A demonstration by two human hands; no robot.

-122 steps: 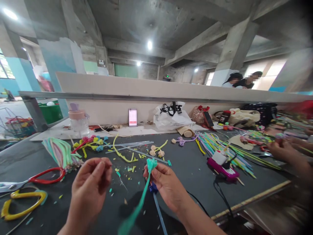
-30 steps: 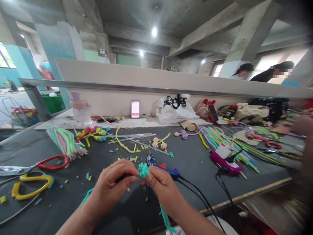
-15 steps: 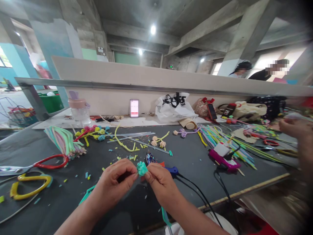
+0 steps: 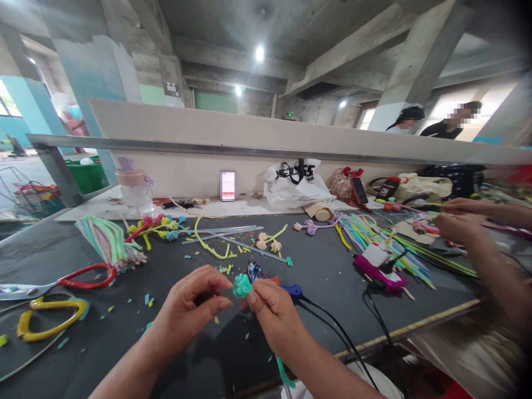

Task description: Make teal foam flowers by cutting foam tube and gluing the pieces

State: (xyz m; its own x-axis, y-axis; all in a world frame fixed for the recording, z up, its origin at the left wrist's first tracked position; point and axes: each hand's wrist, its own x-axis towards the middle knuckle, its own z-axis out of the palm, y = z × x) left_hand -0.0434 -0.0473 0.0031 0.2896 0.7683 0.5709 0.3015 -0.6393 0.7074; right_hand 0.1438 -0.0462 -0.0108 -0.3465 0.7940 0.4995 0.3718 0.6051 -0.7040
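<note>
Left hand has opened slightly, empty; right hand pinches a knobbly green cluster.

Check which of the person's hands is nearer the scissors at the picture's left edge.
Left. The left hand is rightward of the scissors, apart from them; the right hand, pinching the turquoise piece, is farther off that same way.
</note>
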